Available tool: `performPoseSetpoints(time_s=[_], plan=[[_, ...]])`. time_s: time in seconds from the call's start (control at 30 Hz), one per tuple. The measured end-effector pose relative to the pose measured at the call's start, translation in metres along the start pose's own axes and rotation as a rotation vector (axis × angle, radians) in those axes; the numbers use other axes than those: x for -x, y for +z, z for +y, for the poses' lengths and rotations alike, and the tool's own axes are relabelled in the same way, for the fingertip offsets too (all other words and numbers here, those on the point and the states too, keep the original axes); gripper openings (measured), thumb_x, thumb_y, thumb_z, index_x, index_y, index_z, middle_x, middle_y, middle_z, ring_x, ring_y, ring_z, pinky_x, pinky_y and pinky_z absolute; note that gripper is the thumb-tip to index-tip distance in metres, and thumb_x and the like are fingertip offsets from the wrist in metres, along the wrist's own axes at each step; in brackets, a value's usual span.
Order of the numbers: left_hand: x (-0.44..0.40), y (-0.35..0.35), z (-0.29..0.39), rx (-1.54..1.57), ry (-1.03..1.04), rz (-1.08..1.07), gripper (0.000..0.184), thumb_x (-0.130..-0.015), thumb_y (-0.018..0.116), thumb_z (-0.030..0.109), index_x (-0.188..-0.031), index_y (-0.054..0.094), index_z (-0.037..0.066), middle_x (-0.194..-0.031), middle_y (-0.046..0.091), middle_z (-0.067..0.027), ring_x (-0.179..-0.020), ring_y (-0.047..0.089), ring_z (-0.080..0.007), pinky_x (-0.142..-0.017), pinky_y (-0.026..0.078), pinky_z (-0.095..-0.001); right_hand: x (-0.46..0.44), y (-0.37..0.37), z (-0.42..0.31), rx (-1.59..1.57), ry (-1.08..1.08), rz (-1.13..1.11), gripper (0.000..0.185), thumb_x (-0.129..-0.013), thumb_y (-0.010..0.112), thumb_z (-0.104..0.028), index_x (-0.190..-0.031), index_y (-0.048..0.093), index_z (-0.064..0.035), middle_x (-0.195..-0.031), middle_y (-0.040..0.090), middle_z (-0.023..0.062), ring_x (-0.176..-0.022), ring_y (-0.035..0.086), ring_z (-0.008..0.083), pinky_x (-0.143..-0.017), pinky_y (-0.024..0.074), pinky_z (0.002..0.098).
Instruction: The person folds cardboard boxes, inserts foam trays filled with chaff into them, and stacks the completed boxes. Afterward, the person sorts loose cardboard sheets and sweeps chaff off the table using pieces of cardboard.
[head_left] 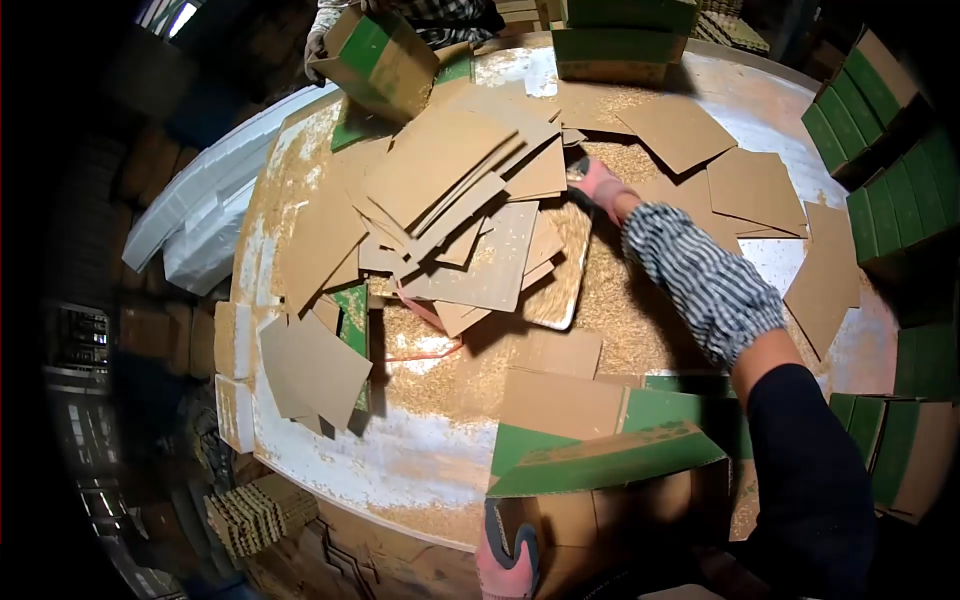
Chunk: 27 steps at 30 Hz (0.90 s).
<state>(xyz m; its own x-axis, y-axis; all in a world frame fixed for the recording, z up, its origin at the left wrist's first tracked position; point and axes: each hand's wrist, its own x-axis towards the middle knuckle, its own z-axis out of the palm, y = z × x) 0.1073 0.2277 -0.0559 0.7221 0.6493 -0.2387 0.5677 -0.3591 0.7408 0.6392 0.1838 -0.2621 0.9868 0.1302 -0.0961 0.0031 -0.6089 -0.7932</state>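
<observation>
My right hand [600, 186], in a pink and grey glove, reaches across the table. Its fingers are closed at the far end of a light-rimmed tray [573, 300] with wood shavings, partly covered by loose cardboard sheets [437, 165]. Close to me stands an open green and brown cardboard box [610, 460], its flap raised. My left hand [508, 562], gloved alike, grips this box's near left edge between thumb and fingers. The box's inside is mostly in shadow.
Wood shavings [430, 390] are strewn over the round table. More cardboard sheets [757, 190] lie at right. Green boxes [905, 205] line the right edge. Across the table, another person's gloved hand [316, 55] is at a tilted box [375, 65]. Egg trays [260, 515] sit lower left.
</observation>
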Motion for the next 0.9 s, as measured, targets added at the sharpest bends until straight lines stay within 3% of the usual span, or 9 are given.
performPoseSetpoints(time_s=[0.13,0.2,0.3,0.33,0.4,0.43,0.53,0.73,0.9], plan=[[0.0,-0.013,-0.008,0.253,-0.152,-0.134,0.057,-0.083,0.06,0.002,-0.138,0.042,-0.002,-0.119,0.061,-0.0179,-0.109,0.059,-0.0226,-0.095,0.045,-0.0327,0.081,-0.087,0.001,-0.115,0.171,-0.332,0.057,-0.077,0.076,-0.037,-0.12,0.06,-0.0036,-0.098,0.064,0.0123,-0.084,0.059,0.0201,-0.078,0.0498,0.0321],[0.003,-0.013,-0.003,0.239,-0.118,-0.145,0.056,-0.084,0.06,0.001,-0.137,0.042,-0.002,-0.122,0.06,-0.0169,-0.111,0.058,-0.0222,-0.095,0.044,-0.0319,0.086,-0.102,0.033,-0.048,-0.215,-0.589,0.044,-0.086,0.066,-0.032,-0.123,0.061,-0.0091,-0.102,0.063,0.0103,-0.085,0.059,0.0182,-0.076,0.0495,0.0324],[0.007,-0.009,-0.007,0.218,-0.035,-0.1,0.054,-0.085,0.061,0.001,-0.137,0.044,-0.002,-0.126,0.058,-0.0154,-0.113,0.056,-0.0204,-0.096,0.043,-0.0307,0.104,-0.095,0.047,-0.158,-0.068,-0.772,0.032,-0.093,0.055,-0.025,-0.123,0.061,-0.0145,-0.101,0.06,0.007,-0.084,0.058,0.0178,-0.072,0.0486,0.0323],[0.007,-0.01,-0.014,0.246,-0.022,-0.104,0.054,-0.085,0.061,0.002,-0.137,0.044,-0.002,-0.126,0.058,-0.0152,-0.113,0.056,-0.02,-0.096,0.043,-0.0308,0.12,-0.094,0.051,-0.032,-0.171,-0.712,0.035,-0.089,0.062,-0.029,-0.119,0.063,-0.0092,-0.098,0.06,0.0074,-0.083,0.058,0.0179,-0.072,0.0487,0.0322],[0.004,-0.008,-0.025,0.309,0.011,-0.126,0.054,-0.086,0.061,0.002,-0.137,0.044,-0.002,-0.126,0.058,-0.0147,-0.113,0.056,-0.0191,-0.096,0.044,-0.0308,0.167,-0.099,0.04,-0.236,0.235,-0.34,0.048,-0.074,0.079,-0.036,-0.102,0.062,-0.0004,-0.089,0.059,0.0081,-0.079,0.058,0.017,-0.067,0.0491,0.0312],[0.003,-0.006,-0.028,0.272,0.096,-0.08,0.047,-0.088,0.062,0.008,-0.133,0.049,-0.002,-0.115,0.062,-0.0086,-0.1,0.059,-0.0152,-0.086,0.048,-0.028,0.182,-0.107,0.044,-0.362,0.165,-0.147,0.071,-0.056,0.087,-0.044,-0.102,0.061,0.0033,-0.085,0.063,0.0113,-0.079,0.061,0.0219,-0.071,0.05,0.0327],[0.0,-0.007,-0.037,0.301,0.128,-0.096,0.047,-0.088,0.062,0.01,-0.132,0.05,-0.001,-0.112,0.063,-0.0073,-0.097,0.059,-0.0142,-0.083,0.048,-0.0274,0.193,-0.157,0.08,-0.619,0.188,0.013,0.081,-0.063,0.086,-0.031,-0.123,0.044,0.0036,-0.094,0.062,0.0102,-0.083,0.06,0.0176,-0.07,0.0507,0.0296],[-0.006,-0.017,-0.036,0.797,-0.172,-0.373,0.046,-0.093,0.057,0.012,-0.136,0.047,0.003,-0.105,0.06,-0.0028,-0.088,0.055,-0.0083,-0.074,0.047,-0.0242,0.363,-0.356,0.051,-1.105,0.103,-0.039,0.028,-0.088,0.062,-0.022,-0.113,0.057,-0.01,-0.103,0.062,0.0058,-0.092,0.063,0.0185,-0.072,0.0574,0.0334],[-0.037,0.031,0.013,0.897,0.126,-0.627,0.045,-0.095,0.054,0.015,-0.137,0.044,0.001,-0.116,0.06,-0.005,-0.1,0.054,-0.0135,-0.087,0.044,-0.026,0.475,-0.413,-0.009,-1.249,0.185,-0.06,0.032,-0.091,0.056,-0.025,-0.118,0.055,-0.0061,-0.107,0.062,0.008,-0.105,0.061,0.0225,-0.087,0.0549,0.0391]])
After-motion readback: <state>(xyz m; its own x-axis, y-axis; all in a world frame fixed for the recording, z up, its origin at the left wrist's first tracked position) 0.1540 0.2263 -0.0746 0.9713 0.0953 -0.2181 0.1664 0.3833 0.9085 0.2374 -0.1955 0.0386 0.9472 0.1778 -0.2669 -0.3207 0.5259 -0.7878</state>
